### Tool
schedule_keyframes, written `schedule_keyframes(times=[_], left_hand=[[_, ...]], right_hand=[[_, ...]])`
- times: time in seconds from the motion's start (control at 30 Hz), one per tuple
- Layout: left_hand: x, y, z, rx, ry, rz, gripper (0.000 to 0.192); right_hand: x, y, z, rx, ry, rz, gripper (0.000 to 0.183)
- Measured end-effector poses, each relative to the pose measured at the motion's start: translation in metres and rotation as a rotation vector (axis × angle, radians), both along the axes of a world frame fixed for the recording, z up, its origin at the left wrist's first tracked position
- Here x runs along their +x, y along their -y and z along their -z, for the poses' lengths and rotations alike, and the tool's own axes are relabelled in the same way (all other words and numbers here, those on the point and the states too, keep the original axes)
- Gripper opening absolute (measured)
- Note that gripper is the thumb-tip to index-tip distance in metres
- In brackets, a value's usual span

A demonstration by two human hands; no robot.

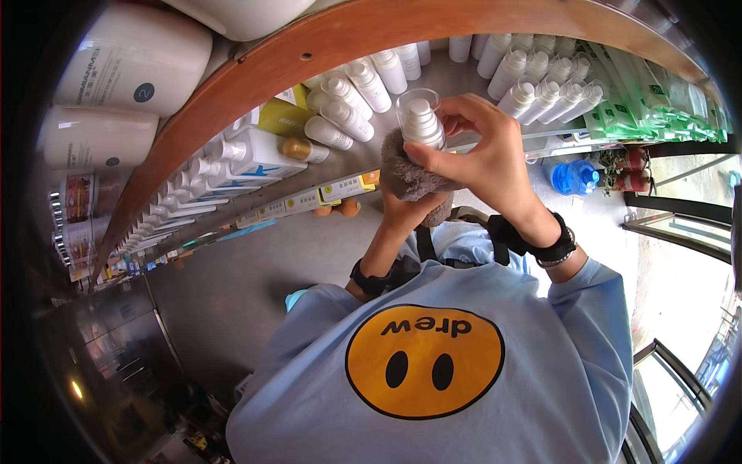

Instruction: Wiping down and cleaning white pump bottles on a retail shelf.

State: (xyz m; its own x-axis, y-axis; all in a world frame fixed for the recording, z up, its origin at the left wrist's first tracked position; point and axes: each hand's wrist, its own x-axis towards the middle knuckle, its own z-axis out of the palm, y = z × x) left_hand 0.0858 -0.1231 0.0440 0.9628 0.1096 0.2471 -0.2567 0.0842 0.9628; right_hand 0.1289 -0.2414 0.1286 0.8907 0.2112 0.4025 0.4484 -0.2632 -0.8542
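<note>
My right hand [490,148] grips a white pump bottle [422,124] near its top, thumb and fingers on either side of its clear cap. The pump shows through the cap. Lower and to the left, my left hand [406,206] holds a fuzzy grey-brown cloth [408,168] against the bottle's lower part. The cloth hides the bottle's base and some of my left fingers. Both hands are close together in front of the shelf. Several similar white bottles [353,98] stand on the shelf just beyond and to the left, others [539,87] to the right.
A brown curved-looking shelf edge [324,49] runs above, with large white containers [139,58] at upper left. Boxes and bottles [255,159] line the left shelf. Green-and-clear packets [655,110] lie at right. A blue water jug [574,177] stands on the floor, near glass doors [684,232].
</note>
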Motion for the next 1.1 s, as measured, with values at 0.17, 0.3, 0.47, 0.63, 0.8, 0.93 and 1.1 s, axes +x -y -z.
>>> schedule_keyframes(times=[0.17, 0.3, 0.47, 0.63, 0.8, 0.93, 1.1], left_hand=[[-0.002, -0.001, 0.006, 0.145, 0.01, -0.005, 0.063], [-0.006, -0.001, 0.014, -0.112, -0.133, 0.142, 0.061], [-0.005, -0.008, 0.021, -0.228, -0.049, 0.155, 0.066], [-0.013, -0.025, 0.046, 0.17, -0.131, 0.069, 0.041], [-0.024, -0.03, 0.054, 0.191, -0.318, 0.066, 0.02], [-0.026, -0.038, 0.058, 0.19, -0.333, 0.097, 0.023], [-0.027, -0.042, 0.057, 0.209, -0.327, 0.11, 0.019]], right_hand=[[0.01, 0.007, 0.005, 0.075, -0.085, -0.008, 0.042], [0.021, 0.01, 0.011, 0.117, -0.152, -0.034, 0.047], [0.024, 0.008, 0.013, 0.21, -0.281, -0.042, 0.047], [0.041, 0.011, 0.029, 0.094, -0.11, 0.043, 0.032], [0.056, 0.007, 0.057, -0.103, 0.246, 0.295, 0.035], [0.061, 0.009, 0.083, -0.162, 0.271, 0.355, 0.033], [0.063, 0.009, 0.104, -0.138, 0.267, 0.331, 0.033]])
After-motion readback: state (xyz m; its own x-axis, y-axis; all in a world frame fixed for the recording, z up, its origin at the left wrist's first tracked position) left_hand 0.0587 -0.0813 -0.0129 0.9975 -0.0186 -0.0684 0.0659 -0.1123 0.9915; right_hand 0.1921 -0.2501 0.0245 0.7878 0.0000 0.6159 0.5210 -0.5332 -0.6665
